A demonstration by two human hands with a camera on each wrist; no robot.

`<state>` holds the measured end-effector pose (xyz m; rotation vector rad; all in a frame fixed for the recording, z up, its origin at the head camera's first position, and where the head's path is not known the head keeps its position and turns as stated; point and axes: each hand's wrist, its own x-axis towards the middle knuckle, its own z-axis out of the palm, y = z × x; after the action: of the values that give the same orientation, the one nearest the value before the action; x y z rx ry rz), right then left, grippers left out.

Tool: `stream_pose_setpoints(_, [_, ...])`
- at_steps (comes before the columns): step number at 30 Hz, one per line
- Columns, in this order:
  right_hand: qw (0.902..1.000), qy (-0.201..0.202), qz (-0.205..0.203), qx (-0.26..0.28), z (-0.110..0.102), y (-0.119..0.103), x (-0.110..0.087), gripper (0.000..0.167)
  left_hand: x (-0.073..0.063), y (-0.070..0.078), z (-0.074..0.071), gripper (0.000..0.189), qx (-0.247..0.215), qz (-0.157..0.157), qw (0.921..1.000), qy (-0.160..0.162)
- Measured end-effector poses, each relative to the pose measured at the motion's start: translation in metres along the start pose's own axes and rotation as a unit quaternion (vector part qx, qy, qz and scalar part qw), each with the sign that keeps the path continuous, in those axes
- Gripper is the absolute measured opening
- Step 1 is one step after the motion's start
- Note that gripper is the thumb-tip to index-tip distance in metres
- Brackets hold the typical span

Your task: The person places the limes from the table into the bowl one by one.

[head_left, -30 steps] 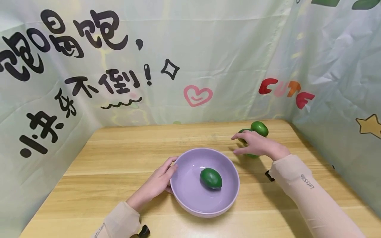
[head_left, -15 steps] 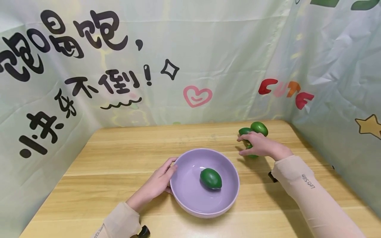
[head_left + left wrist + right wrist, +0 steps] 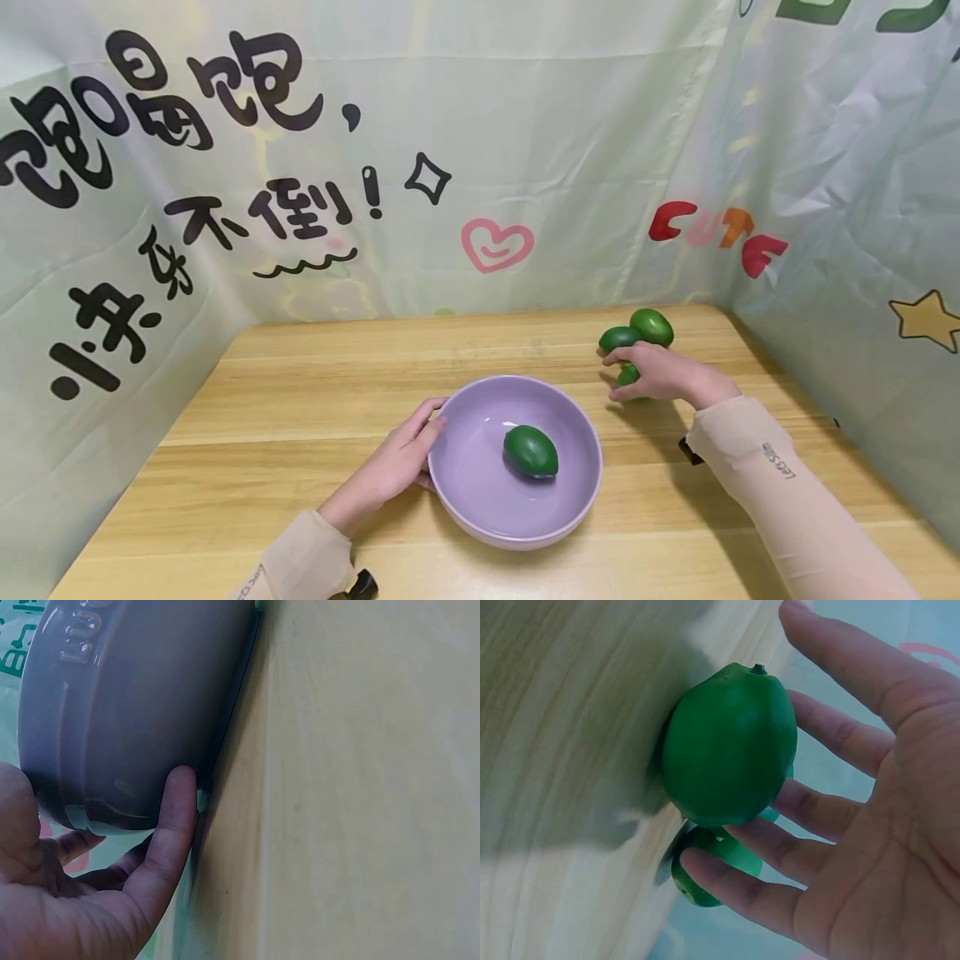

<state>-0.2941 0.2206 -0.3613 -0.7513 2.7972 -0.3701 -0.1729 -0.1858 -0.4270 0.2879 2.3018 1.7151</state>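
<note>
A purple bowl [image 3: 517, 533] stands on the wooden table, with one green lime [image 3: 531, 451] lying inside. My left hand [image 3: 397, 454] holds the bowl's left side; in the left wrist view its fingers [image 3: 169, 832] lie against the outer wall. At the back right, my right hand [image 3: 663, 371] hovers round a near lime [image 3: 731, 746], partly hidden by it in the head view. The thumb stands apart from that lime, and the other fingers spread behind it. Two more limes lie just beyond: a darker one [image 3: 619, 338] and a brighter one [image 3: 652, 327].
The wooden table [image 3: 337, 375] is bounded by a pale printed cloth [image 3: 585, 150] at the back and on both sides. A dark strap piece [image 3: 688, 451] shows under the right wrist, and another [image 3: 363, 585] under the left.
My right hand has moved slightly right and lower over the near lime, uncovering more of the darker lime behind. The left hand and the bowl have stayed in place.
</note>
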Motion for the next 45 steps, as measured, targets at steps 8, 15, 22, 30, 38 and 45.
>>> stream_pose_setpoints(8, [0.9998, -0.013, 0.016, 0.006, 0.003, 0.004, -0.001, 0.068, -0.001, 0.000, 0.000, 0.042, -0.001, 0.000, 1.0000, -0.001])
stream_pose_setpoints(15, [0.9996, -0.018, 0.020, 0.008, 0.007, 0.009, 0.000, 0.066, -0.001, 0.001, 0.000, 0.041, 0.000, 0.002, 1.0000, 0.001])
stream_pose_setpoints(22, [0.9997, -0.015, 0.016, 0.002, 0.010, 0.013, -0.001, 0.057, -0.001, 0.000, -0.001, 0.041, -0.006, 0.002, 1.0000, -0.002])
stream_pose_setpoints(30, [0.9997, -0.010, 0.024, -0.006, 0.012, 0.013, -0.002, 0.049, 0.000, -0.001, -0.001, 0.041, -0.008, 0.003, 1.0000, -0.003])
stream_pose_setpoints(38, [0.9996, -0.008, 0.025, -0.002, 0.011, 0.013, -0.003, 0.046, 0.001, -0.001, -0.002, 0.041, -0.003, 0.004, 1.0000, -0.001])
stream_pose_setpoints(45, [0.9997, -0.005, 0.023, 0.002, 0.012, 0.015, -0.003, 0.044, 0.001, -0.001, -0.001, 0.041, -0.004, 0.004, 1.0000, -0.002])
